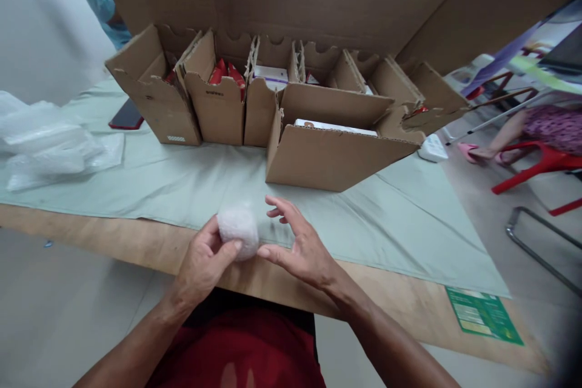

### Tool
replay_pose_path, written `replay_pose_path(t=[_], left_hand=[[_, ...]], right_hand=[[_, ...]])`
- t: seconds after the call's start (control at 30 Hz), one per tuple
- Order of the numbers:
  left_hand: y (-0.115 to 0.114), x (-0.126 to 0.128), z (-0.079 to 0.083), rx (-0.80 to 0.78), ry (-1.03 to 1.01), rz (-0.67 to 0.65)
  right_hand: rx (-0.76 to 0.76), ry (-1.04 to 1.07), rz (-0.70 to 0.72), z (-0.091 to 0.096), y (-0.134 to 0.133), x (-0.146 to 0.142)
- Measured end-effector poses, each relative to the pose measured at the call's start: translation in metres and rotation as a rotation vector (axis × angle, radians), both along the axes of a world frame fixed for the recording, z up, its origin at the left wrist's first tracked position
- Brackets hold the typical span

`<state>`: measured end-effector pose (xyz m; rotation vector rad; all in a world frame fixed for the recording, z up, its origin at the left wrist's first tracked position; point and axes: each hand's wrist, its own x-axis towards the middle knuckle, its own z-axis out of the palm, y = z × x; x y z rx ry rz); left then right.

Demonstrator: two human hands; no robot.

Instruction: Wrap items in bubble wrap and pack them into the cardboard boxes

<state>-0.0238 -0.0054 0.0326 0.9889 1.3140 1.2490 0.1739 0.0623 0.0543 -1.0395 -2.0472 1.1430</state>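
Note:
A small bundle of bubble wrap (239, 227), whitish and rounded, is held over the table's front edge. My left hand (204, 257) grips it from the left, thumb across its near side. What lies inside the wrap, if anything, I cannot make out. Just to the right, my right hand (302, 248) is open, fingers spread and thumb tip close to the bundle. Beyond the hands, an open cardboard box (341, 157) holding a flat white item (334, 128) stands on the pale green cloth (218, 176).
Several upright cardboard bins (221, 112) line the back, some with red packets (222, 73). Clear plastic bags (50, 139) lie at left beside a dark flat object (127, 115). A green printed sheet (484, 314) rests front right. A seated person's legs (504, 133) and red stool (541, 167) are at right.

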Motion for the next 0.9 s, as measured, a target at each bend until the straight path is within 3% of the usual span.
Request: replay_pose_path(t=[0.17, 0.33, 0.47, 0.6, 0.7, 0.8, 0.9], left_hand=[[-0.003, 0.011, 0.013, 0.119, 0.377, -0.227], [-0.001, 0.015, 0.007, 0.158, 0.461, -0.255], [0.003, 0.002, -0.002, 0.205, 0.371, -0.258], [0.010, -0.006, -0.013, 0.328, 0.424, -0.149], [0.015, 0.000, -0.024, 0.461, 0.540, -0.071], [0.016, 0.007, -0.035, 0.590, 0.621, -0.025], [0.016, 0.007, -0.041, 0.650, 0.652, -0.011]], right_hand=[[-0.043, -0.061, 0.221, 0.018, 0.007, 0.012], [0.100, -0.237, 0.119, 0.032, 0.002, 0.019], [0.169, -0.169, 0.018, 0.067, 0.011, 0.039], [0.265, 0.263, -0.312, 0.119, 0.049, 0.060], [0.322, 0.500, -0.478, 0.142, 0.094, 0.059], [0.180, 0.398, -0.464, 0.142, 0.137, 0.049], [0.152, 0.018, -0.432, 0.137, 0.160, 0.040]])
